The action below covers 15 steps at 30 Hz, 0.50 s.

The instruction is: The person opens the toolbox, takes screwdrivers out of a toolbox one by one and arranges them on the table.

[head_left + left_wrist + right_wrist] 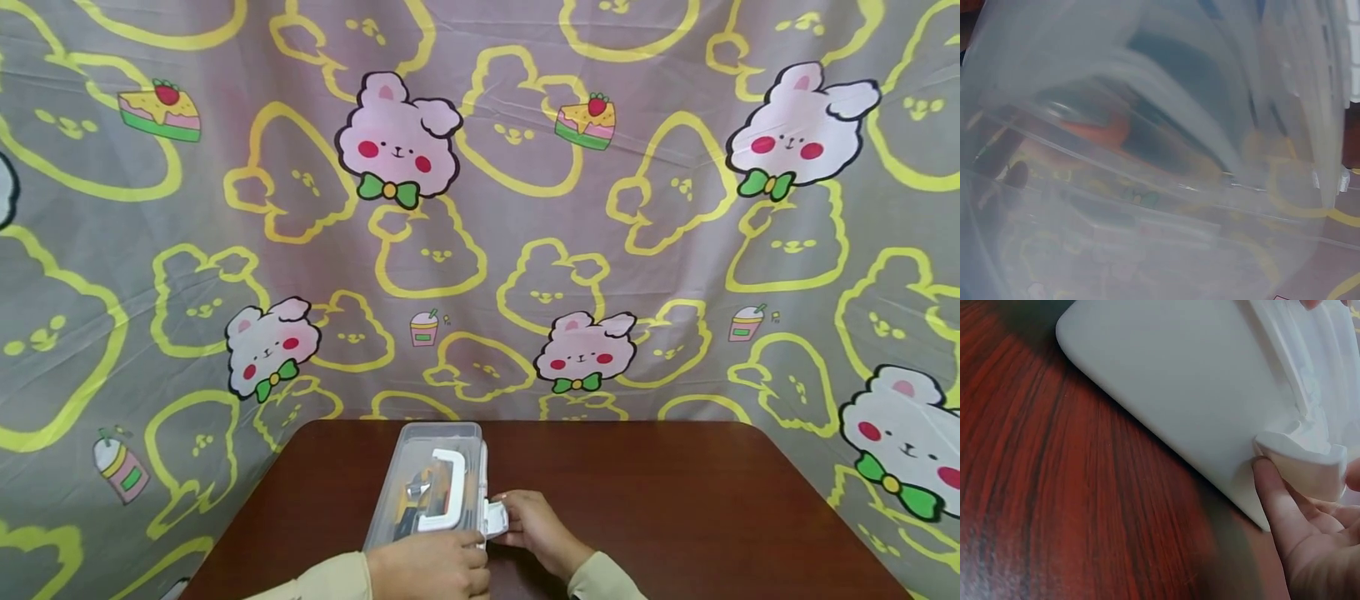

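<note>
Clear toolbox with white handle, on a reddish-brown wood-grain table, bunny-print curtain behind, tools inside hazy through plastic, near end hidden by the left hand curled over its edge, right hand pinching the jutting white latch.

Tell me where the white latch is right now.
In the head view, the white latch juts from the right side of the clear box, right of the white handle and gripped by the right hand.
</note>
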Available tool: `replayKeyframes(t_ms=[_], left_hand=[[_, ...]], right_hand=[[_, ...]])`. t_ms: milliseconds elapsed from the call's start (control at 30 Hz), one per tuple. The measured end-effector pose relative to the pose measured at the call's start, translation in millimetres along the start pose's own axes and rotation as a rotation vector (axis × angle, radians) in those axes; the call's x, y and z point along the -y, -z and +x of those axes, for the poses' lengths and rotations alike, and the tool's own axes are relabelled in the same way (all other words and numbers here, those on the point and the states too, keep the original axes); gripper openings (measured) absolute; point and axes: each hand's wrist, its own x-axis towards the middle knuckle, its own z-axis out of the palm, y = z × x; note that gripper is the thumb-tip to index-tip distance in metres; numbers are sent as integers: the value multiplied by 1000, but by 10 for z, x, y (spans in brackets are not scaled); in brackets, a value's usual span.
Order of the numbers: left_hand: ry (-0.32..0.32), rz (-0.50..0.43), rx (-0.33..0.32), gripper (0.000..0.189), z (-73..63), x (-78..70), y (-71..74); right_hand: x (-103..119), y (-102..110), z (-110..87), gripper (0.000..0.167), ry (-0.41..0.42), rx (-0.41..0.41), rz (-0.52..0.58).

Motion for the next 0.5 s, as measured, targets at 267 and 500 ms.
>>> replayKeyframes(t_ms=[267,500], left_hand=[[15,-16,-3,15,-10,-5,-34],[41,1,-25,11,0,-8,-59]], right_hand=[[-39,10,-9,33,12,-18,-15],[-125,69,-20,26,-8,-46,-53]])
